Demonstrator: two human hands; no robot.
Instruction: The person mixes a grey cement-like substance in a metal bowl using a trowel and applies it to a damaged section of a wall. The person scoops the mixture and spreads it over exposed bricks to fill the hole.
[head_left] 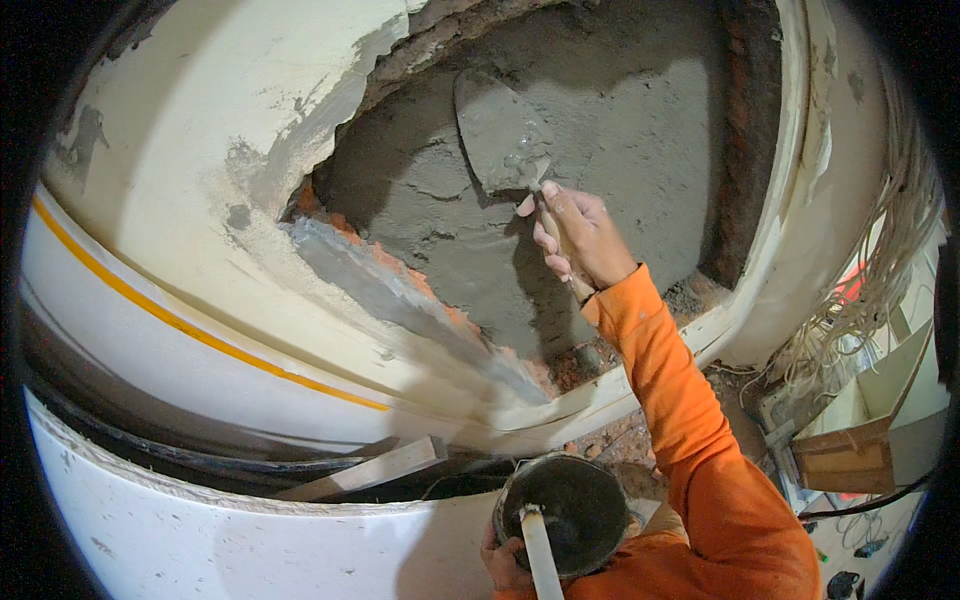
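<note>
My right hand (582, 238) is closed round the handle of a trowel (500, 125). The trowel's broad blade lies against wet grey mortar (630, 150) that covers a recess in the wall, and mortar is smeared over the blade. At the lower edge my left hand (508, 562) grips the side of a dark bucket (590, 505), its fingers at the rim. A pale stick-like handle (540, 555) rests in the bucket; its lower end is hidden inside. Grey residue coats the bucket's inner wall.
Broken plaster (320, 130) and exposed brick (400, 268) border the mortar. A wooden batten (375, 472) sticks out beside a white panel (250, 545) at lower left. Loose cables (885, 250) hang at the right, above an open box (880, 420). Rubble lies below the recess.
</note>
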